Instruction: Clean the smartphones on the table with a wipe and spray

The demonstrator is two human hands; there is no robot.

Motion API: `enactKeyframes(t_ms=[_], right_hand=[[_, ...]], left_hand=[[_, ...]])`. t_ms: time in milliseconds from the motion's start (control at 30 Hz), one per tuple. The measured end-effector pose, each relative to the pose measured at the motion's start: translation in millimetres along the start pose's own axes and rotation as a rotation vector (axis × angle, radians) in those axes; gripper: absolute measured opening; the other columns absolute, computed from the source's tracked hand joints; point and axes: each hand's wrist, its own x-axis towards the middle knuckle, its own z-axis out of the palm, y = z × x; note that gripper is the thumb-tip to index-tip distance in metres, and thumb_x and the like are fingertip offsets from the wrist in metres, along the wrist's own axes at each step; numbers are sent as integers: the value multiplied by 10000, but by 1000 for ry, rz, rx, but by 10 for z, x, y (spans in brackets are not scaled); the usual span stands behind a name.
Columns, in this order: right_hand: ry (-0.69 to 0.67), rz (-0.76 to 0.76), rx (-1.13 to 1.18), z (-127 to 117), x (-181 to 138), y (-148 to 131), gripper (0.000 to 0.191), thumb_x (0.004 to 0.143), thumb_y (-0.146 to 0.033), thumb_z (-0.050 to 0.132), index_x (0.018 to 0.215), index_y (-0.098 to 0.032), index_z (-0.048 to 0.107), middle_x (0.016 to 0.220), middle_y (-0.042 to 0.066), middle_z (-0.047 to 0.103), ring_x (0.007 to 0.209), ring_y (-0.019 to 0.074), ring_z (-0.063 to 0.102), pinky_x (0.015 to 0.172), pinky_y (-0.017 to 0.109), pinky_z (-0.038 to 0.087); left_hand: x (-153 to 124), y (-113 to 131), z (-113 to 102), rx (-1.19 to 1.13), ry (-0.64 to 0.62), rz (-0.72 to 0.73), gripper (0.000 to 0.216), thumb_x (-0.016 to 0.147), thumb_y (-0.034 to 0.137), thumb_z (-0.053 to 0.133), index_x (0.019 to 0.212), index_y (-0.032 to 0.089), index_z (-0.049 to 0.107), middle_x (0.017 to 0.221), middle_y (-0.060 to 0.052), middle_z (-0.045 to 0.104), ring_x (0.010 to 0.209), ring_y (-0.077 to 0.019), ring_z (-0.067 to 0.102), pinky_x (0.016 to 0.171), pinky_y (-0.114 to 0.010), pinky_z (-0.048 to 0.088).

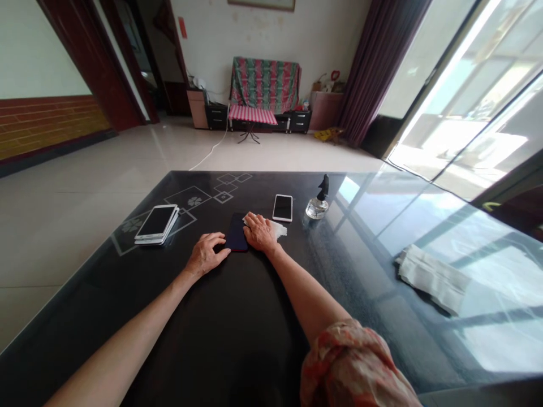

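A dark blue phone (pixel 236 233) with a reddish lower edge lies flat on the black table, between my two hands. My left hand (pixel 206 252) steadies it from the left, its fingertips at the left edge and its thumb near the lower corner. My right hand (pixel 259 230) presses down on a white tissue (pixel 279 229) at the phone's right side. Part of the tissue sticks out to the right from under the palm, and the rest is hidden. Just beyond that hand lies a white phone (pixel 283 207) with a black screen.
On the left sits a stack of white tablets (pixel 156 224). A clear spray bottle (pixel 318 202) with a black trigger stands right of the white phone. Farther right is a folded grey cloth (pixel 432 277). Window light reflects off the glossy table (pixel 348 265).
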Motion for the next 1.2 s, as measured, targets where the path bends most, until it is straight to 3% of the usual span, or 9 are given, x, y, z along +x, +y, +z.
enactKeyframes(t_ms=[633, 933, 1067, 1200], right_hand=[[-64, -111, 37, -151, -442, -122, 460, 978, -367, 393, 1426, -265, 423, 1537, 14, 362, 1383, 251, 333, 1129, 475, 261], [-84, -239, 27, -214, -700, -170, 470, 983, -359, 378, 1435, -240, 425, 1541, 30, 355, 1399, 244, 315, 1131, 466, 269], [-120, -314, 3, -251, -651, -155, 461, 983, -355, 378, 1428, -254, 436, 1527, 36, 381, 1407, 254, 309, 1121, 491, 278], [-129, -333, -32, -254, -392, -125, 430, 994, -355, 356, 1394, -258, 480, 1500, 36, 425, 1389, 255, 342, 1106, 502, 299]], left_hand=[[32, 40, -51, 20, -16, -67, 158, 687, 355, 680, 770, 224, 708, 1066, -58, 726, 1021, -249, 644, 969, -404, 484], [30, 57, -43, 1, -11, -79, 152, 679, 320, 703, 784, 211, 720, 1064, -66, 723, 1016, -249, 640, 960, -395, 489], [24, 60, -37, -3, -10, -71, 125, 687, 296, 706, 782, 215, 719, 1067, -63, 719, 1008, -246, 638, 947, -391, 493], [16, 53, -34, -6, -3, -47, 117, 693, 282, 720, 785, 210, 722, 1063, -68, 718, 995, -247, 636, 938, -389, 493]])
